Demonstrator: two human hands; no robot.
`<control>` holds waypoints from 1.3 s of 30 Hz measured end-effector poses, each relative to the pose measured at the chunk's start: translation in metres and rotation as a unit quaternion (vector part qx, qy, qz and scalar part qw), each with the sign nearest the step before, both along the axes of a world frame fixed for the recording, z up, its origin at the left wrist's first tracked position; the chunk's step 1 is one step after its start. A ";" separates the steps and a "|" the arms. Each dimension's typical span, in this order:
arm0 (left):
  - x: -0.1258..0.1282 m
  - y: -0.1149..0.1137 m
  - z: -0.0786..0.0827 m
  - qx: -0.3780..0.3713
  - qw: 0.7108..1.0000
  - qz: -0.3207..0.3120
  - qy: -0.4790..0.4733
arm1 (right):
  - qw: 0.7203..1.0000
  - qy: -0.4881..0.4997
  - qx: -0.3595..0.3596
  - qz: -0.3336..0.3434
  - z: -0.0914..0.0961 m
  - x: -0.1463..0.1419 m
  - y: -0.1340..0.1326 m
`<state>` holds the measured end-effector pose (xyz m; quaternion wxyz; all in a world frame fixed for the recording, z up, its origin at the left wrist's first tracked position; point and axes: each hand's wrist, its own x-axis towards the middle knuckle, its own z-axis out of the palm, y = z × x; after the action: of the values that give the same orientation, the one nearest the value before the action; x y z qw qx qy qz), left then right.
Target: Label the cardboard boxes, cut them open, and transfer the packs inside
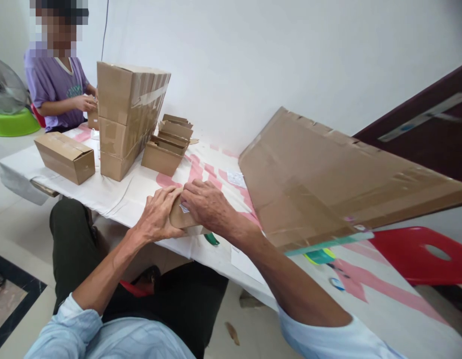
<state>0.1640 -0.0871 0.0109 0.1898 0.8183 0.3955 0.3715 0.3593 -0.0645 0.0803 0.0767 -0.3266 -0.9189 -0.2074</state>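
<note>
Both hands, left [156, 217] and right [208, 204], clasp a small brown cardboard box [177, 215] at the worktop's [122, 192] near edge. Smooth, flat-sided card.

A plain white wall [291, 50] is seen at 12 o'clock. A dark door [421, 134] is set at 3 o'clock, with a red stool [403, 249] beneath it. A fan [4, 92] is placed at 9 o'clock, and pale, black-edged floor tiles [14, 294] at 8.

Two hands [158, 215] [209, 204], one held box [177, 217]
</note>
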 end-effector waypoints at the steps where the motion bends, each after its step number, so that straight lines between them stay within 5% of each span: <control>1: 0.000 0.000 0.000 0.001 1.000 -0.001 0.000 | 1.000 -0.003 0.004 0.002 -0.001 0.001 0.000; 30: 0.000 0.001 0.004 -0.005 1.000 0.000 0.011 | 0.997 0.030 -0.065 0.041 0.006 0.009 0.005; 39: 0.000 0.001 0.004 -0.015 1.000 -0.001 0.006 | 0.971 0.183 -0.138 0.064 0.006 0.014 -0.005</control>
<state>0.1645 -0.0863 0.0154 0.2001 0.8182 0.4010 0.3601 0.3731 -0.0692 0.0868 0.2108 -0.3067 -0.9281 -0.0105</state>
